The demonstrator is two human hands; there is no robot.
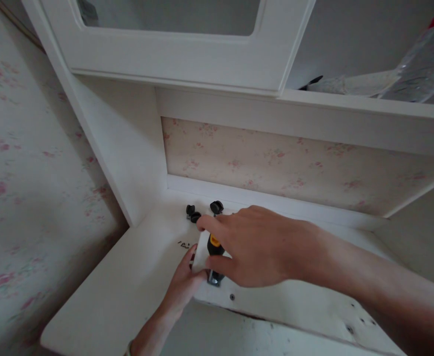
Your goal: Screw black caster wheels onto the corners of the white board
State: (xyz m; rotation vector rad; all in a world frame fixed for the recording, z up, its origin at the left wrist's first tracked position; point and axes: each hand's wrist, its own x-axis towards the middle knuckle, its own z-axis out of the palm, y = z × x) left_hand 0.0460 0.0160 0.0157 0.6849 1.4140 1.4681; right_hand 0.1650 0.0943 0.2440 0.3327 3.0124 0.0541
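My right hand (265,247) is closed around a screwdriver (215,245) with a black and yellow handle, its thumb and fingers curled about the grip. The screwdriver's tip is hidden. Just below the handle, a caster (214,278) with a shiny metal plate sits at the end of a white board (269,299). My left hand (187,277) grips the end of this board, thumb close to the caster and fingers on the far left side. Behind the hands, several black casters (217,207) rest on the white desktop (139,277). Small dark screws (184,244) lie left of the board.
A white cabinet door (172,57) with a glass pane hangs low over the desktop. To its right, a shelf (365,111) holds a clear plastic bottle (420,64). An upright side panel (124,143) and the flowered wall (24,198) bound the left.
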